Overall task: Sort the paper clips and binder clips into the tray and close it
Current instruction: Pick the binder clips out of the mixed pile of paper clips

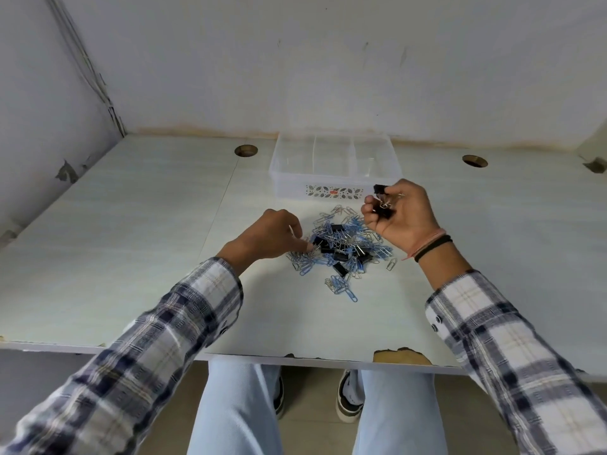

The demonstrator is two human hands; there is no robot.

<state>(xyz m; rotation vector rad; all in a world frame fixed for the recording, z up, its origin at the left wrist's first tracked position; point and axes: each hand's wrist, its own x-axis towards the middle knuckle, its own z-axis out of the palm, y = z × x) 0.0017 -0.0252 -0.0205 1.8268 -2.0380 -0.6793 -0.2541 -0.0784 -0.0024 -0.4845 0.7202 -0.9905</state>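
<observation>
1. Right now the right hand (399,213) is hovering just above the near right corner of the clear plastic compartment tray (279,165), its fingers curling round a small bunch of black binder clips with silver wire handles (382,205); one clip is sticking out past the fingertips toward the tray.
2. Judging from that, the coming move is turning on one short hop: the tray is lying directly beyond the right hand, away from the person, so this hand is the nearer one for the drop.
3. Meanwhile the left hand (272,234) is reaching down at the pile's left edge, well nearer the person than the tray, its fingertips seeming to pinch the wire handle of another black binder clip (317,243); the grip itself is partly hidden behind the fingers.
4. Between the two hands, the mixed heap of blue and silver wire paper clips (341,247) is lying on the pale worn tabletop (131,257), just on the person's side of the tray, with several black clips still buried in it.
5. Inside, the tray's dividers are running front to back, making compartments side by side; they are looking empty, though the clear plastic is making that hard to judge.
6. Nothing is standing between the right hand and the tray's front wall; no lid is showing.
7. Two round cable holes (245,150) are sitting to either side of the tray, well apart from it.
</observation>
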